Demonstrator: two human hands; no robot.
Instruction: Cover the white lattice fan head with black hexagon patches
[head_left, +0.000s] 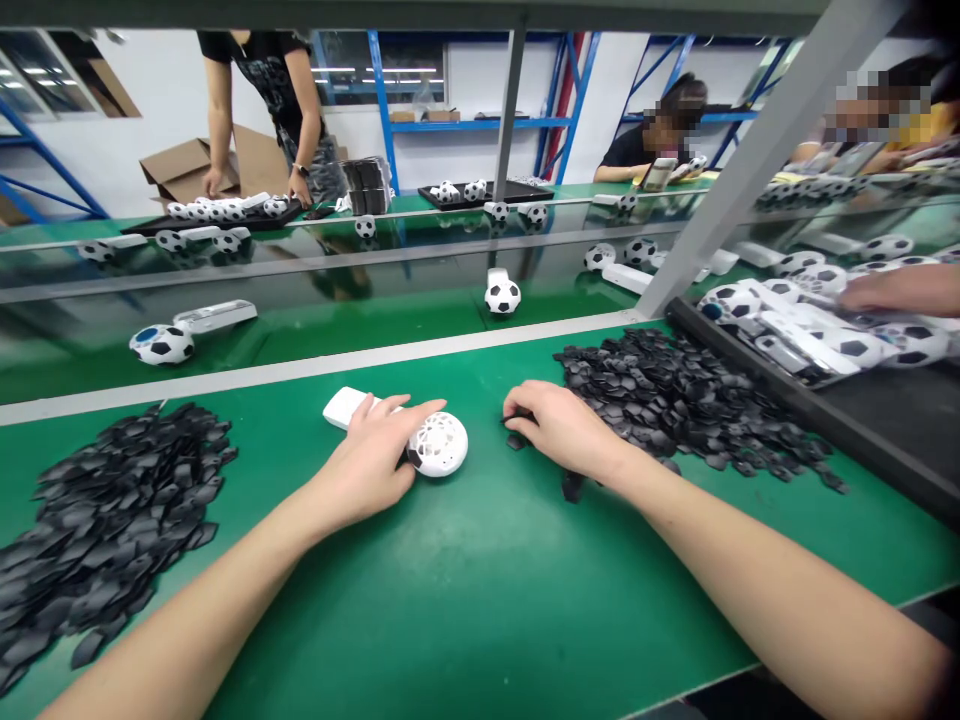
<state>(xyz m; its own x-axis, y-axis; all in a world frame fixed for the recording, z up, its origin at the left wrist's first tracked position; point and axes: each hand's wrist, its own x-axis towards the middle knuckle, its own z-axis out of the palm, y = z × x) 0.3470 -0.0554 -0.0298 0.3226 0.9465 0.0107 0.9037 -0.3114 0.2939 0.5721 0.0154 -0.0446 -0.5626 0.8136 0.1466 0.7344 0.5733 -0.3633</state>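
Observation:
My left hand (375,450) is closed over a white handheld fan (441,446) lying on the green table. The fan has a round, soccer-ball-like head with an openwork grille, and its flat handle (345,407) points to the upper left. A black patch shows on the head's side beside my fingers. To the right, my right hand (562,425) pinches a small black plastic piece, mostly hidden by the fingers. Below that hand lie loose black pieces (572,487), at the edge of a black heap (652,390).
Another heap of black pieces (127,510) spreads at left. A black tray (817,405) of soccer-ball fans stands at right, with a co-worker's hand (900,290) over it. Beyond a metal rail (315,362), a conveyor (360,320) carries fans. A slanted grey post (750,170) rises at right.

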